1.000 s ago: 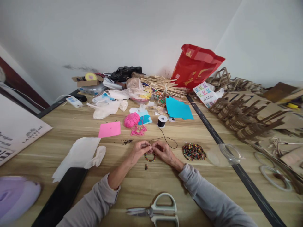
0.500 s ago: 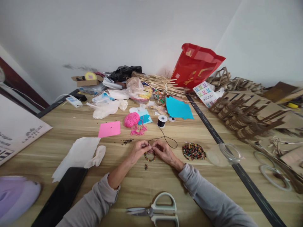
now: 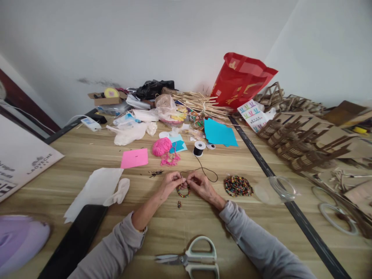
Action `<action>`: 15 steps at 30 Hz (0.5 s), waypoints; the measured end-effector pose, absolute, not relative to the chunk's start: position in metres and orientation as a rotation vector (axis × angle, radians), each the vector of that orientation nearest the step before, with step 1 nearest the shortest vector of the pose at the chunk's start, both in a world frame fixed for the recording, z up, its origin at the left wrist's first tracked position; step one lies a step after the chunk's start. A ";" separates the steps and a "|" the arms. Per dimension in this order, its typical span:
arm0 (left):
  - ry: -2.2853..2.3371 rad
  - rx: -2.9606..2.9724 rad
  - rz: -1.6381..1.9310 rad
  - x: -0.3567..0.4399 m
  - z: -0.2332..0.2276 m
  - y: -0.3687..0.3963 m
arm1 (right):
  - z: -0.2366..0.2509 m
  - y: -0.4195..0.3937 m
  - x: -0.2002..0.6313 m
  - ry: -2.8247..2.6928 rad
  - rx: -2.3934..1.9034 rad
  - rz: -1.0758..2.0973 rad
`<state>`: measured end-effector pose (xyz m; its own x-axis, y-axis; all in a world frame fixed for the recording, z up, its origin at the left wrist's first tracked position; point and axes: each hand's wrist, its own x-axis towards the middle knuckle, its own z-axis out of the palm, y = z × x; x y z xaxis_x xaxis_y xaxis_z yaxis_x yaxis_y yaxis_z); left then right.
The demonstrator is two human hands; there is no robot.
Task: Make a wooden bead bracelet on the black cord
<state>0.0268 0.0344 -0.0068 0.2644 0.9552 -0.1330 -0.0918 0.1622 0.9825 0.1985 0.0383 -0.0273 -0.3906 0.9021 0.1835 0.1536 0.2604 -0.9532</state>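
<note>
Both hands meet over the middle of the table, fingertips pinched close together. My left hand (image 3: 171, 183) and my right hand (image 3: 201, 184) grip the cord ends of a beaded bracelet (image 3: 183, 196), whose loop of coloured beads hangs just below the fingers. A thin black cord (image 3: 213, 172) runs from the hands in a curve to a spool (image 3: 199, 148) behind them. Several loose beads (image 3: 179, 204) lie on the wood below the bracelet. To the right of my right hand sits a heap of strung coloured beads (image 3: 238, 186). Small black cord scraps (image 3: 156, 174) lie beyond my left hand.
Scissors (image 3: 186, 259) lie near the front edge between my forearms. Pink yarn (image 3: 162, 147), pink paper (image 3: 134, 158) and blue sheets (image 3: 221, 132) are farther back. At left are a black phone-like slab (image 3: 78, 236) and white paper (image 3: 94, 190); small woven baskets (image 3: 302, 157) line the right.
The fingers have shifted slightly at the pinch, and the cord above my left fingertips sits a little farther left. All else looks the same.
</note>
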 end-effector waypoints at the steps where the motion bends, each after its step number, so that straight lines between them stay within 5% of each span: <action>1: 1.006 1.129 0.963 0.027 -0.007 0.035 | -0.027 0.038 0.199 -1.743 -0.973 1.196; 15: 1.053 1.170 1.007 0.027 -0.014 0.037 | -0.018 0.036 0.199 -1.902 -0.929 0.951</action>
